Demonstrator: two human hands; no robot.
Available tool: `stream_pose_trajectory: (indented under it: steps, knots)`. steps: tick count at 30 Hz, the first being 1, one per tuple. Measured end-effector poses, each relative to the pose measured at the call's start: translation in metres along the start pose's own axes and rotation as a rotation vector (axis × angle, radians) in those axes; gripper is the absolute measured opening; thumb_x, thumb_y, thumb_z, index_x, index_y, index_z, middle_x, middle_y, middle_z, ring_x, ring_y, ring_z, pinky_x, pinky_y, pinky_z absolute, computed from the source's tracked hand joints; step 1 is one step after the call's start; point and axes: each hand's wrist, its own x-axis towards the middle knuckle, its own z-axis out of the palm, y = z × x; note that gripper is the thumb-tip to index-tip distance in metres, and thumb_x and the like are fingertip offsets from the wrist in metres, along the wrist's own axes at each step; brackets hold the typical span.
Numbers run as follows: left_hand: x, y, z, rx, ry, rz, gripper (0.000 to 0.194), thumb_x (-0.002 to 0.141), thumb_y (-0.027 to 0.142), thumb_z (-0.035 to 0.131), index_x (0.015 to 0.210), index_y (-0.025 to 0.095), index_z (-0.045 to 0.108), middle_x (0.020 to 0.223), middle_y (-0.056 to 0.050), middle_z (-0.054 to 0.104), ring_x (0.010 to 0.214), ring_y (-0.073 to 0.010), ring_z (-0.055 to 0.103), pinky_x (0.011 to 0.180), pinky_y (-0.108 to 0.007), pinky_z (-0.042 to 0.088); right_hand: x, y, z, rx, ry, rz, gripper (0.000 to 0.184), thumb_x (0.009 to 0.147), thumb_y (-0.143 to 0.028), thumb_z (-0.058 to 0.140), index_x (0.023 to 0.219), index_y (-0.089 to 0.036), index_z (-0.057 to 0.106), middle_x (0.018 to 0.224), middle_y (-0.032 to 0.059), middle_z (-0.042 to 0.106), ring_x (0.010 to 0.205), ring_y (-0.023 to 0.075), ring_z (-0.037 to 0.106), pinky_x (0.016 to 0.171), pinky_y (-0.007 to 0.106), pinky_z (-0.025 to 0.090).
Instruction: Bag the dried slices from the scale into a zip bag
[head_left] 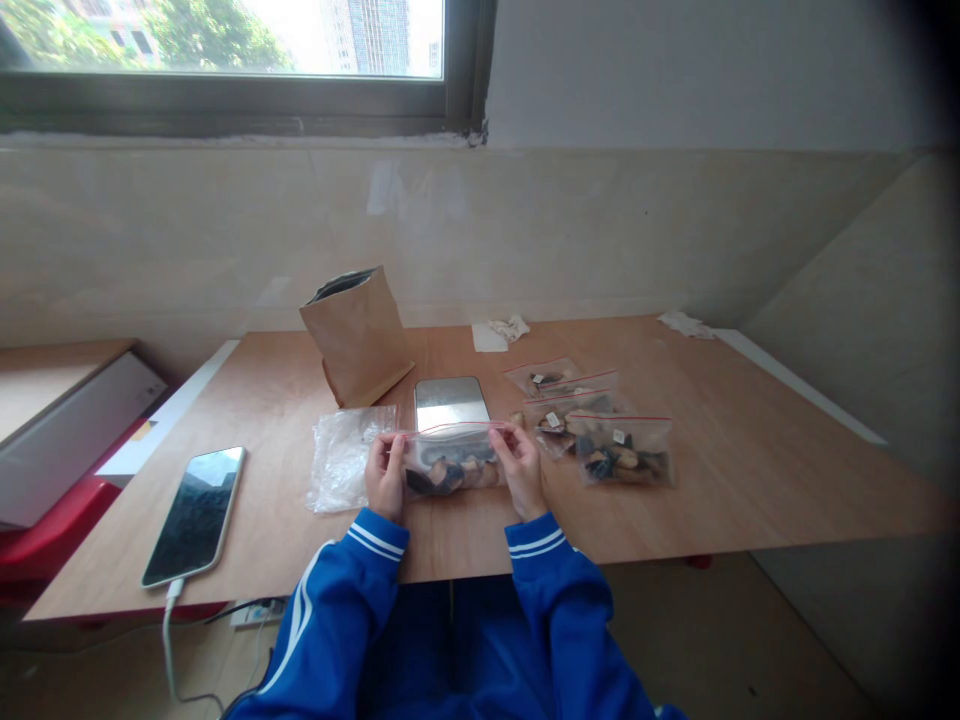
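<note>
Here, both hands pinch the top edge of a filled zip bag over the surface.

The wooden surface carries everything; the brown paper bag stands open behind, a phone lies on its cable at the left, and a small scale sits just behind the zip bag. The left hand and right hand each grip one top corner with fingers closed on it. If the seal is uneven, pieces could spill. Three filled bags crowd the right; an empty plastic bag lies just to the left.
</note>
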Motion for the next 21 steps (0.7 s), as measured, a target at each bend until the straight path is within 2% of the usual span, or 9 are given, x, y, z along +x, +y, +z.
stream_pose_trajectory:
  steps: [4, 8, 14, 21]
  knots:
    - [-0.0007, 0.0049, -0.0006, -0.037, -0.041, 0.021, 0.036, 0.077, 0.053, 0.064, 0.083, 0.018, 0.061, 0.075, -0.002, 0.06, 0.069, -0.0141, 0.054, 0.063, -0.025, 0.044, 0.0012, 0.0008, -0.0011, -0.012, -0.032, 0.009, 0.036, 0.081, -0.05, 0.062, 0.092, -0.016, 0.069, 0.087, 0.0048, 0.069, 0.078, 0.017, 0.062, 0.073, 0.029, 0.049]
    - [0.0002, 0.0014, -0.001, 0.007, -0.06, -0.036, 0.033, 0.071, 0.048, 0.072, 0.085, 0.019, 0.063, 0.076, -0.001, 0.062, 0.066, -0.014, 0.055, 0.059, -0.025, 0.044, 0.0025, 0.004, -0.0022, -0.008, -0.01, -0.005, 0.036, 0.081, -0.049, 0.061, 0.09, -0.016, 0.069, 0.088, 0.0048, 0.069, 0.078, 0.0171, 0.062, 0.072, 0.028, 0.049]
    - [0.0011, -0.0007, -0.0008, 0.058, -0.023, -0.056, 0.034, 0.072, 0.049, 0.071, 0.085, 0.018, 0.066, 0.071, -0.001, 0.062, 0.063, -0.0136, 0.056, 0.057, -0.025, 0.044, 0.0034, 0.0063, -0.0041, -0.01, 0.032, -0.016, 0.031, 0.08, -0.047, 0.063, 0.087, -0.017, 0.067, 0.085, 0.0044, 0.069, 0.076, 0.0164, 0.061, 0.071, 0.029, 0.05]
    - [0.0006, -0.0033, -0.0017, 0.081, -0.064, -0.044, 0.035, 0.074, 0.049, 0.069, 0.087, 0.017, 0.064, 0.079, -0.003, 0.064, 0.069, -0.0142, 0.057, 0.063, -0.026, 0.045, 0.0035, 0.0068, -0.0048, 0.07, 0.031, -0.022, 0.024, 0.08, -0.042, 0.066, 0.082, -0.018, 0.062, 0.082, 0.002, 0.066, 0.074, 0.0139, 0.059, 0.069, 0.026, 0.048]
